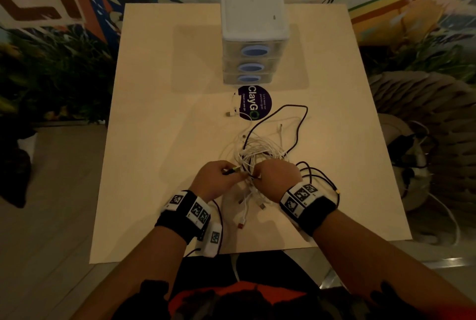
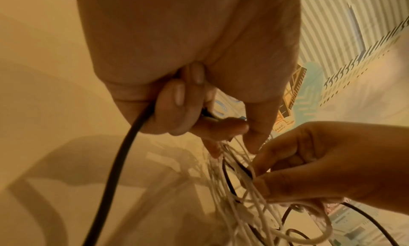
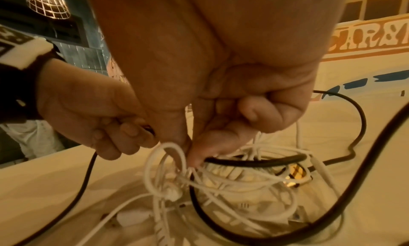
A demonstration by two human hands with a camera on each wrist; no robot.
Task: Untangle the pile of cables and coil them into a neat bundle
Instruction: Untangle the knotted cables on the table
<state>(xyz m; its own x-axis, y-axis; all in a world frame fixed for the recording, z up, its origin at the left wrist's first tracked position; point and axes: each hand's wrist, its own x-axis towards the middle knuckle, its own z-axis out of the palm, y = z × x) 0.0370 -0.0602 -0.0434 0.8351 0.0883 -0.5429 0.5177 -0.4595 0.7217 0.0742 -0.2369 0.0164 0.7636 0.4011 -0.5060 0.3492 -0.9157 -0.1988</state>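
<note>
From the head view the left hand (image 1: 215, 178) and right hand (image 1: 277, 176) cover the near part of the cable pile (image 1: 257, 152), so where each grip closes on a strand cannot be followed there, and the small plugs (image 1: 261, 206) below the wrists are too small to tell apart. In the left wrist view the black cable (image 2: 115, 171) vanishes between the curled fingers (image 2: 175, 99) and runs off the bottom edge. In the right wrist view the palm hides the fingertips, and the black loops (image 3: 254, 162) leave the picture's right edge.

Cable pile (image 1: 260, 154): white and black cords (still knotted) on table, black loops trailing right.
</note>
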